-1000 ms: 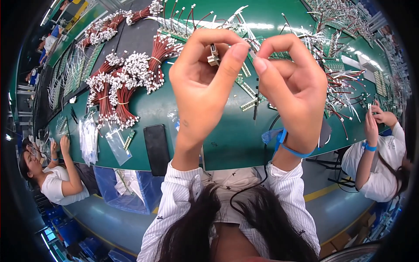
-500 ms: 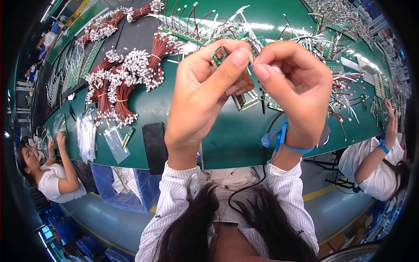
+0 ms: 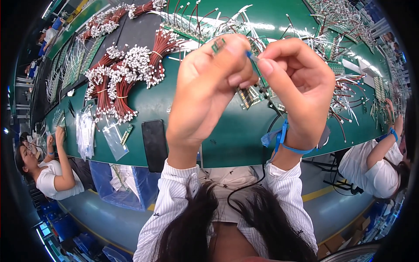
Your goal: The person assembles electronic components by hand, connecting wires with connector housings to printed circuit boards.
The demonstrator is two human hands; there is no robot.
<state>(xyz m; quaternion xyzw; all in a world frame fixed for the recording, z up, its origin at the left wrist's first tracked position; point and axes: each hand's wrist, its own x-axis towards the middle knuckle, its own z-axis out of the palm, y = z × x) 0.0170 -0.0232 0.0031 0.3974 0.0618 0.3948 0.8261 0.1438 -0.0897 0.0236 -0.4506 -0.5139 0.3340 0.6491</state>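
- Left hand (image 3: 205,94): raised over the green workbench (image 3: 227,135), thumb and forefinger pinching a small green circuit board (image 3: 218,44).
- Right hand (image 3: 301,87): fingertips closed on a thin blue-tipped wire end (image 3: 250,55), just beside the board.
- Blue wrist strap (image 3: 283,142) on right wrist.
- Bundles of red wires with white connectors (image 3: 126,74) lie left; black phone (image 3: 155,142) at bench edge.

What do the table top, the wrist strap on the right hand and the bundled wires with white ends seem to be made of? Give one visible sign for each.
Table top: likely a rubbery green mat, smooth, with soft glare streaks.
Wrist strap: seemingly blue woven fabric, matte, with a loose tail hanging.
Bundled wires: red plastic-looking insulation, tied in bunches; the white ends look like moulded plastic connectors, though too small to be sure.
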